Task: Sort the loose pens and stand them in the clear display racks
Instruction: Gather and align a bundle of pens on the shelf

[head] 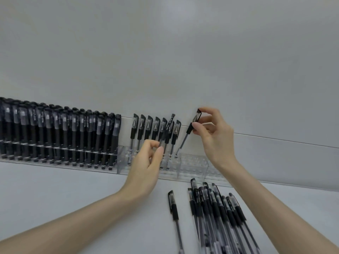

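Remaining near the viewer: a heap of loose pens at 5 o'clock on the desk, one stray pen beside it. Left hand pinches a slim pen; right hand grips a capped pen, tip over the half-empty clear rack. At 10 o'clock, far rack looks full. Judged roughly two-thirds done.
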A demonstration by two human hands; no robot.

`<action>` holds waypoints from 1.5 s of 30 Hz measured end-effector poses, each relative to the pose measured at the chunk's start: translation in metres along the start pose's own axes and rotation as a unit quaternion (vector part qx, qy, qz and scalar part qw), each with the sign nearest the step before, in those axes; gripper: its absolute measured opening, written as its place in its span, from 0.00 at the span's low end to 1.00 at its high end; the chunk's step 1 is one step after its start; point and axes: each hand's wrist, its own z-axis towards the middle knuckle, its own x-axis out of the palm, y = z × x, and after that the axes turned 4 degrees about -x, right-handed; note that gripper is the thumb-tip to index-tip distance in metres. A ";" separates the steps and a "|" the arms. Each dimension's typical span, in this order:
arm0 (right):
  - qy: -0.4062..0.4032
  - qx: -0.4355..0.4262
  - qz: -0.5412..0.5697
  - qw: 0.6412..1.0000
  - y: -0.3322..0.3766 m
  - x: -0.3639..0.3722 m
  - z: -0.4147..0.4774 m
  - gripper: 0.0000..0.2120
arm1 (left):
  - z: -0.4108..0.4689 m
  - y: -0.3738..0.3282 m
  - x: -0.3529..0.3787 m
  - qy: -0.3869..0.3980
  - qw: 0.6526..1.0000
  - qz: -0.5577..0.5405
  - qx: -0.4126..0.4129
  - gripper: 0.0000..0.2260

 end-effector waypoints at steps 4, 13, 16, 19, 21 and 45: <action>0.048 0.004 -0.023 0.999 -0.007 0.004 -0.005 0.17 | 0.001 0.002 0.001 -0.001 1.000 -0.016 0.008 0.03; 0.097 -0.006 -0.059 0.994 -0.004 0.001 0.003 0.15 | -0.001 -0.001 0.002 -0.001 0.999 -0.031 0.010 0.04; 0.109 -0.006 -0.061 0.992 -0.001 0.000 0.005 0.13 | -0.003 -0.003 0.002 -0.001 0.999 -0.034 0.008 0.05; 0.112 -0.008 -0.061 0.992 0.000 0.000 0.005 0.12 | -0.003 -0.003 0.003 0.002 0.999 -0.032 0.012 0.05; 0.114 -0.008 -0.062 0.991 0.001 0.002 0.005 0.12 | -0.003 -0.003 0.002 0.003 0.999 -0.032 0.012 0.05; 0.083 0.127 0.199 0.968 0.022 -0.014 -0.033 0.15 | -0.014 -0.006 0.006 0.108 0.991 -0.068 -0.041 0.05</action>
